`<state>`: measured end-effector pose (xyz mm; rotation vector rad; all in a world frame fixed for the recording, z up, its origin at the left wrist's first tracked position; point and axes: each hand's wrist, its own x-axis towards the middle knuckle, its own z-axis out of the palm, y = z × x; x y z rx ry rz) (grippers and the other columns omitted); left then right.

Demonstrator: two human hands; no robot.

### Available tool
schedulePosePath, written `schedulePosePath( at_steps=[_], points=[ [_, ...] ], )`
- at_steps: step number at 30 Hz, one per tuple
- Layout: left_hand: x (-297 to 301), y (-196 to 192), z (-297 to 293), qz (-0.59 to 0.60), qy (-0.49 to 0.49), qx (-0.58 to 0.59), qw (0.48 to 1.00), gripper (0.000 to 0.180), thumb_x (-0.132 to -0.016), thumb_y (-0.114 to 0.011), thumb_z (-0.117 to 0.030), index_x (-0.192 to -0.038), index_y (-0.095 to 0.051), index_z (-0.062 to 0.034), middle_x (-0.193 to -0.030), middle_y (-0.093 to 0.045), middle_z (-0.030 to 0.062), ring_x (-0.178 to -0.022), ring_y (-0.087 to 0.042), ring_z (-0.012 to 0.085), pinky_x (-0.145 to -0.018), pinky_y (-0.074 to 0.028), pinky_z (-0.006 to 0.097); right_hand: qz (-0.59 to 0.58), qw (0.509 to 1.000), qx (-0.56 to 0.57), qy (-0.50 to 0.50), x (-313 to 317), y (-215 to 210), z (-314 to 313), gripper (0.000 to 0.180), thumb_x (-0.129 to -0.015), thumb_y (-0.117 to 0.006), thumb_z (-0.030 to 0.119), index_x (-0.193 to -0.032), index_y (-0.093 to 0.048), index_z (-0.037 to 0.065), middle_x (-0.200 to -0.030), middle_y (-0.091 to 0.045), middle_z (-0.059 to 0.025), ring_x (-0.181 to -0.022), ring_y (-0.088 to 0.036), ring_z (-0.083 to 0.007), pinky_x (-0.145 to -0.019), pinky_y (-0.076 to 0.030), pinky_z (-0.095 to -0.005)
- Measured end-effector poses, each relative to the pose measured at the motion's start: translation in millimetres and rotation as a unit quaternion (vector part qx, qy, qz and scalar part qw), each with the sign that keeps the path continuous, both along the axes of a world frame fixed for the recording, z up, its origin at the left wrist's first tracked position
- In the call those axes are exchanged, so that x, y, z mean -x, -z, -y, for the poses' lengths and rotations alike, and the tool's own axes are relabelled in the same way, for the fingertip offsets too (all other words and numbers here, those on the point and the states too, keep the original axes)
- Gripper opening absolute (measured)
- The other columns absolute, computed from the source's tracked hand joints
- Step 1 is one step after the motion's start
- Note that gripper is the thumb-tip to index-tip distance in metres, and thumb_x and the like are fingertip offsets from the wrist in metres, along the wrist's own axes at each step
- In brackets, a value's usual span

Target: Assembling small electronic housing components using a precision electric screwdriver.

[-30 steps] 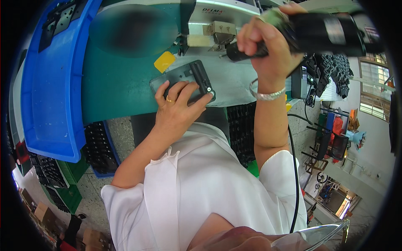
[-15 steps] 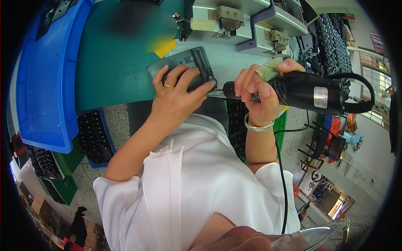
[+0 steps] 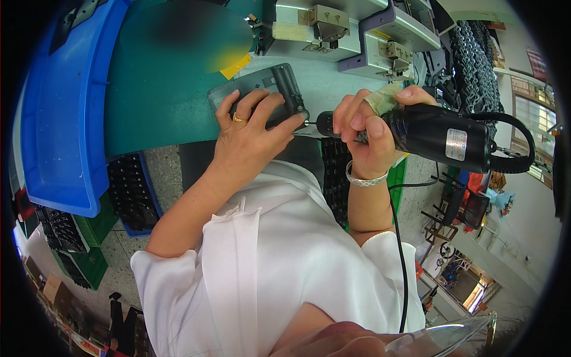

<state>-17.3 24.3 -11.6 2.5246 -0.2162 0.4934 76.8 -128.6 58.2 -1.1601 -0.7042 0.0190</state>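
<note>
On the bench edge lies a flat dark grey plastic casing (image 3: 253, 79) with a rounded bar along its right side. My left hand (image 3: 250, 122) spreads over it, fingers bent and gripping it, thumb at its near right corner. Closed around a black corded electric screwdriver (image 3: 431, 132) is my right hand (image 3: 372, 128), a pale wrap on one finger. The screwdriver lies nearly level, its thin bit pointing left at the casing's near right corner. Something small and shiny shows at the bit's tip; whether it is a screw I cannot tell.
A large blue bin (image 3: 65, 119) stands at the left of the green mat (image 3: 160, 101). Metal fixtures (image 3: 324, 35) line the bench's far side, with black chains (image 3: 476, 65) to their right. Trays of black parts (image 3: 132, 193) sit below the bench. The screwdriver's cord (image 3: 403, 268) hangs along my right arm.
The rear of the screwdriver has dipped slightly, and its bit still points at the casing's corner. My left hand keeps its place on the casing. A person's legs at the lower left have shifted.
</note>
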Motion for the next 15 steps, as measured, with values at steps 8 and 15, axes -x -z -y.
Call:
schedulePosePath(
  at_steps=[8,15],
  points=[
    [-0.1,-0.7,-1.6,-0.009,0.000,0.008,1.000,0.042,-0.068,-0.078,-0.022,-0.108,-0.067,-0.0292,-0.118,-0.052,0.0015,-0.118,-0.046,0.0230,-0.104,-0.022,0.045,0.023,0.999,0.026,-0.007,2.7,2.6,-4.9,0.042,-0.087,-0.069,0.017,-0.111,-0.034,0.014,-0.064,-0.053,-0.0061,-0.041,-0.045,-0.0147,-0.041,-0.044,-0.0330],
    [-2.0,-2.2,-1.4,0.001,-0.004,0.005,1.000,0.041,-0.068,-0.077,-0.022,-0.107,-0.068,-0.0288,-0.117,-0.053,0.0016,-0.118,-0.046,0.0229,-0.103,-0.023,0.046,0.033,0.998,0.034,0.039,11.7,5.1,-9.3,0.041,-0.087,-0.066,0.007,-0.105,-0.030,0.013,-0.059,-0.050,-0.0056,-0.043,-0.047,-0.0154,-0.043,-0.046,-0.0323]
  ],
)
